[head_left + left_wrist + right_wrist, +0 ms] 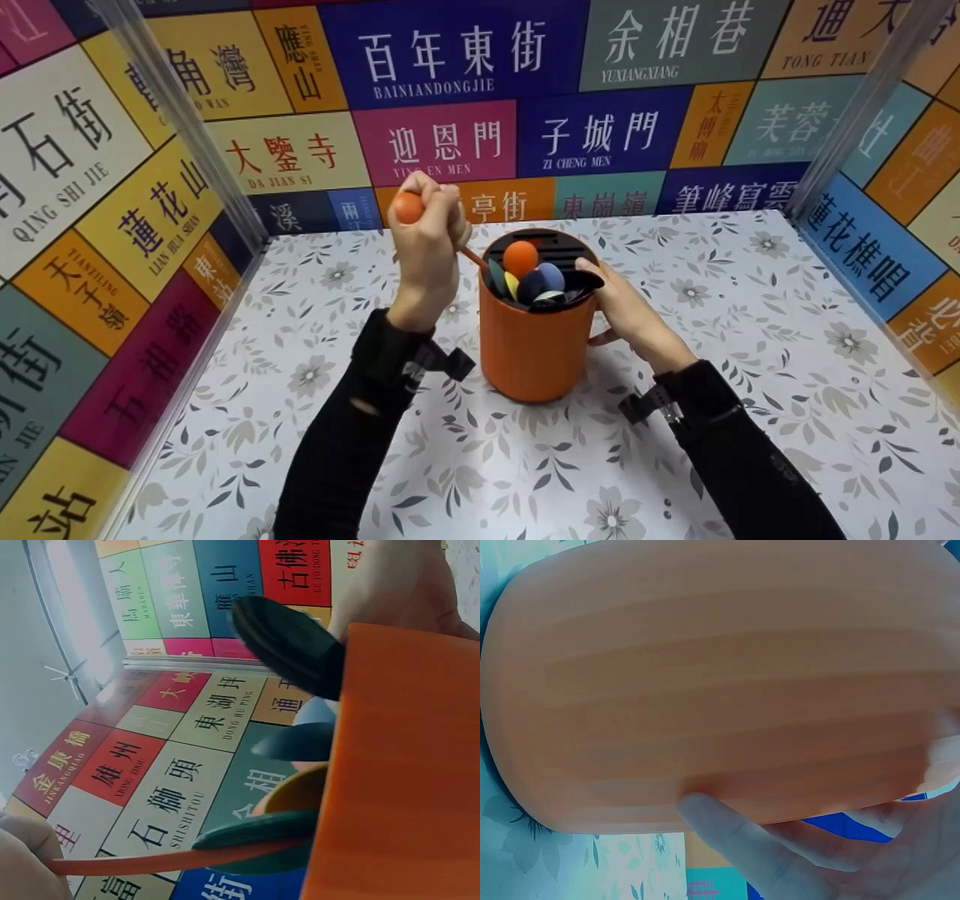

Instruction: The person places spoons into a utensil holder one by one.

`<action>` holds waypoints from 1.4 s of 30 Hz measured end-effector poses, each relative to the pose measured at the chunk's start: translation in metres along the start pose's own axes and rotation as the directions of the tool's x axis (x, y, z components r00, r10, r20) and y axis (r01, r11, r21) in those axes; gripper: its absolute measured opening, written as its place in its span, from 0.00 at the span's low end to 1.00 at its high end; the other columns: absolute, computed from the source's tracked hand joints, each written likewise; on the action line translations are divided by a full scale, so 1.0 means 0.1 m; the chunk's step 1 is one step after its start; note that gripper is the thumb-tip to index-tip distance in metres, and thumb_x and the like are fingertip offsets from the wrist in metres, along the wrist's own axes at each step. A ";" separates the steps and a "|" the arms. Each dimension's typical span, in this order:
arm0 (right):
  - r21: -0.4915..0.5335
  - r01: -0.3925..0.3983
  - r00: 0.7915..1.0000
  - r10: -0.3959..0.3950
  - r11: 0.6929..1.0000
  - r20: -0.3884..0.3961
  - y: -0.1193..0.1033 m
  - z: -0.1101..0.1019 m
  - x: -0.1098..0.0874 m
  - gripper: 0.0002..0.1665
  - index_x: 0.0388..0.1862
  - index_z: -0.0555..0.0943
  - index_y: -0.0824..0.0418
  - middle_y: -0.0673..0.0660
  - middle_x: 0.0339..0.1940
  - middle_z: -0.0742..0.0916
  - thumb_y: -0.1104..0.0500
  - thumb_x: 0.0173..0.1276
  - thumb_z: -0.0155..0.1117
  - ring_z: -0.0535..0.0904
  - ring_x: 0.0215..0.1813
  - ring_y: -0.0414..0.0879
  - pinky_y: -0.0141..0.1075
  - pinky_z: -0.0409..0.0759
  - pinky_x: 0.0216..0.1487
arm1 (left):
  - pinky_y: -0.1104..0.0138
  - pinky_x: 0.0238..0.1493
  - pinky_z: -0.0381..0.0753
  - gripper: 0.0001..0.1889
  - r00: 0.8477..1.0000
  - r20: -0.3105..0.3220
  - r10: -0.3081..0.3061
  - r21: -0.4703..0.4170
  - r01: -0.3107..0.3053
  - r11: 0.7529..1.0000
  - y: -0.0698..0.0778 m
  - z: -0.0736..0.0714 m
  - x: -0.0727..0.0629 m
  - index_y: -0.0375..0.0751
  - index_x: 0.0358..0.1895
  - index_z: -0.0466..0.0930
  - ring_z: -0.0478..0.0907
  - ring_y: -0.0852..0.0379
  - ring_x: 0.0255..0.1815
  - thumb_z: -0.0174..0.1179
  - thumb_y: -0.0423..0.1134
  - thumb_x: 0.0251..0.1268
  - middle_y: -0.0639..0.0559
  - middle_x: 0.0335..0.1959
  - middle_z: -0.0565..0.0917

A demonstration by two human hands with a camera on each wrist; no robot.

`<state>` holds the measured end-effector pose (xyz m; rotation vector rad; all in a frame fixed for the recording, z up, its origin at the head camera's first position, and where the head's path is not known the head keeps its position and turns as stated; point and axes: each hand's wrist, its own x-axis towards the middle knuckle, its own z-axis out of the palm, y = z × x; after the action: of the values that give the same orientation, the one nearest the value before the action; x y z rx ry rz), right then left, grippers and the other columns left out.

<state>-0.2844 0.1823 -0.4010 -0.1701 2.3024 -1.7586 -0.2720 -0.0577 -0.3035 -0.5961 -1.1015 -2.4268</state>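
My left hand [431, 232] is raised at the left of an orange utensil holder [532, 352] and grips an orange spoon. Its rounded end [409, 208] shows at the top of the fist, and the thin orange stem [172, 862] slants down to the holder's rim. The holder stands upright on the table, with a black slotted top [555, 244]. My right hand [622, 307] grips the holder's right side, thumb at the rim, one fingertip [697, 802] against the wall. Rounded heads crowd the opening: an orange one [521, 259], a blue one [551, 277], plus green, yellow and black ones.
A white tabletop [300, 420] with grey flowers and leaves spreads around the holder. Behind it rises a wall [457, 67] of coloured sign panels, and similar panels [90, 247] flank the table on both sides. Clear strips run along the corners.
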 end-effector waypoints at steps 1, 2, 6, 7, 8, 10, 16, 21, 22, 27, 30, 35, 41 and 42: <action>0.002 0.000 1.000 0.000 1.000 0.002 0.00 0.00 0.00 0.46 0.87 0.54 0.49 0.67 0.75 0.72 0.28 0.80 0.43 0.74 0.69 0.67 0.61 0.86 0.40 | 0.71 0.16 0.49 0.17 1.000 0.003 -0.006 0.007 0.006 1.000 -0.04 0.01 0.00 0.46 0.25 0.60 0.52 0.64 0.13 0.48 0.21 0.67 0.56 0.14 0.59; 0.002 0.001 1.000 -0.001 1.000 0.005 0.00 0.00 0.00 0.46 0.87 0.54 0.49 0.66 0.76 0.71 0.28 0.80 0.43 0.73 0.69 0.67 0.62 0.86 0.40 | 0.71 0.16 0.50 0.17 1.000 0.005 -0.014 0.015 0.014 1.000 -0.07 0.02 0.00 0.46 0.25 0.59 0.52 0.64 0.13 0.48 0.21 0.67 0.56 0.14 0.59; 0.002 -0.002 1.000 0.002 1.000 0.002 0.01 -0.01 0.00 0.46 0.87 0.54 0.48 0.66 0.76 0.71 0.28 0.80 0.43 0.73 0.70 0.67 0.62 0.86 0.41 | 0.71 0.17 0.50 0.17 0.999 0.024 -0.044 0.066 0.043 0.997 -0.22 0.03 -0.03 0.46 0.26 0.58 0.52 0.64 0.14 0.49 0.21 0.68 0.56 0.16 0.58; 0.001 -0.006 1.000 0.006 1.000 -0.001 0.01 -0.01 0.01 0.46 0.87 0.54 0.47 0.66 0.76 0.71 0.28 0.80 0.43 0.73 0.70 0.67 0.62 0.86 0.41 | 0.71 0.18 0.50 0.17 0.998 0.026 -0.052 0.084 0.049 0.995 -0.25 0.02 -0.04 0.46 0.26 0.58 0.51 0.64 0.14 0.49 0.22 0.69 0.56 0.16 0.58; -0.002 -0.008 1.000 0.008 1.000 -0.001 0.01 -0.01 0.01 0.46 0.87 0.55 0.47 0.66 0.76 0.71 0.28 0.80 0.43 0.74 0.69 0.67 0.62 0.86 0.41 | 0.71 0.18 0.50 0.17 0.998 0.028 -0.060 0.099 0.057 0.993 -0.28 0.02 -0.05 0.46 0.27 0.58 0.51 0.64 0.14 0.49 0.22 0.69 0.55 0.17 0.58; -0.007 -0.010 1.000 0.010 1.000 -0.001 0.02 -0.01 0.02 0.46 0.87 0.54 0.47 0.66 0.77 0.70 0.28 0.80 0.43 0.73 0.69 0.67 0.62 0.86 0.41 | 0.70 0.18 0.51 0.17 0.996 0.027 -0.081 0.130 0.076 0.989 -0.34 0.01 -0.07 0.45 0.27 0.58 0.51 0.64 0.14 0.49 0.22 0.71 0.55 0.18 0.57; -0.011 -0.016 1.000 0.016 1.000 -0.008 0.02 -0.01 0.02 0.45 0.88 0.53 0.46 0.66 0.77 0.71 0.28 0.80 0.43 0.74 0.68 0.67 0.63 0.86 0.41 | 0.70 0.20 0.55 0.17 0.985 0.029 -0.168 0.257 0.155 0.954 -0.52 -0.05 -0.13 0.45 0.28 0.61 0.54 0.63 0.16 0.54 0.25 0.75 0.56 0.18 0.59; 0.002 -0.015 1.000 0.015 1.000 -0.005 0.01 0.00 0.02 0.46 0.88 0.53 0.47 0.66 0.77 0.70 0.28 0.80 0.43 0.73 0.69 0.66 0.62 0.86 0.41 | 0.68 0.30 0.61 0.21 0.975 0.089 -0.203 0.464 0.140 0.875 -0.58 -0.13 -0.13 0.46 0.25 0.62 0.59 0.57 0.21 0.48 0.43 0.84 0.54 0.19 0.61; 0.006 -0.016 1.000 0.016 1.000 -0.005 0.01 0.00 0.01 0.46 0.88 0.53 0.48 0.66 0.77 0.70 0.28 0.80 0.44 0.72 0.69 0.66 0.63 0.86 0.41 | 0.67 0.32 0.61 0.23 0.973 0.099 -0.207 0.505 0.130 0.853 -0.58 -0.14 -0.13 0.46 0.24 0.62 0.59 0.56 0.22 0.43 0.48 0.85 0.54 0.20 0.61; 0.007 -0.025 1.000 0.025 1.000 -0.005 -0.01 0.00 0.00 0.48 0.87 0.53 0.51 0.67 0.76 0.70 0.28 0.79 0.44 0.72 0.68 0.65 0.63 0.86 0.42 | 0.65 0.38 0.62 0.28 0.971 0.106 -0.214 0.664 0.092 0.742 -0.60 -0.22 -0.16 0.45 0.25 0.64 0.62 0.54 0.27 0.24 0.52 0.86 0.53 0.24 0.64; -0.004 -0.021 1.000 0.021 1.000 0.004 0.00 0.00 0.00 0.48 0.88 0.53 0.49 0.66 0.77 0.70 0.27 0.79 0.43 0.72 0.69 0.66 0.62 0.86 0.42 | 0.63 0.44 0.66 0.24 0.971 0.135 -0.195 0.760 0.025 0.650 -0.62 -0.25 -0.18 0.42 0.30 0.69 0.66 0.53 0.34 0.29 0.44 0.85 0.50 0.30 0.68; -0.007 -0.006 1.000 0.006 1.000 0.012 0.00 -0.01 -0.01 0.47 0.88 0.52 0.47 0.66 0.77 0.70 0.28 0.80 0.43 0.73 0.69 0.67 0.62 0.86 0.41 | 0.60 0.59 0.68 0.12 0.968 0.164 -0.188 0.809 -0.023 0.587 -0.69 -0.31 -0.21 0.36 0.46 0.76 0.71 0.49 0.51 0.43 0.37 0.79 0.44 0.45 0.75; -0.004 -0.012 1.000 0.012 1.000 0.008 0.00 0.00 -0.01 0.47 0.88 0.51 0.47 0.66 0.78 0.69 0.28 0.80 0.43 0.72 0.70 0.67 0.61 0.87 0.40 | 0.60 0.70 0.66 0.19 0.952 0.147 -0.268 0.788 0.051 0.613 -0.78 -0.45 -0.25 0.36 0.67 0.72 0.70 0.49 0.66 0.42 0.42 0.85 0.41 0.64 0.73; -0.003 -0.013 1.000 0.013 1.000 0.007 0.00 0.00 -0.01 0.47 0.88 0.51 0.47 0.65 0.78 0.69 0.28 0.80 0.43 0.72 0.70 0.67 0.61 0.87 0.40 | 0.59 0.72 0.65 0.21 0.948 0.146 -0.282 0.779 0.065 0.624 -0.79 -0.48 -0.25 0.36 0.69 0.71 0.69 0.49 0.69 0.40 0.45 0.86 0.41 0.67 0.72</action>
<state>-0.2832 0.1830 -0.4008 -0.1614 2.2962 -1.7460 -0.3024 -0.0421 -0.3928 -0.5135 -2.2191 -1.7410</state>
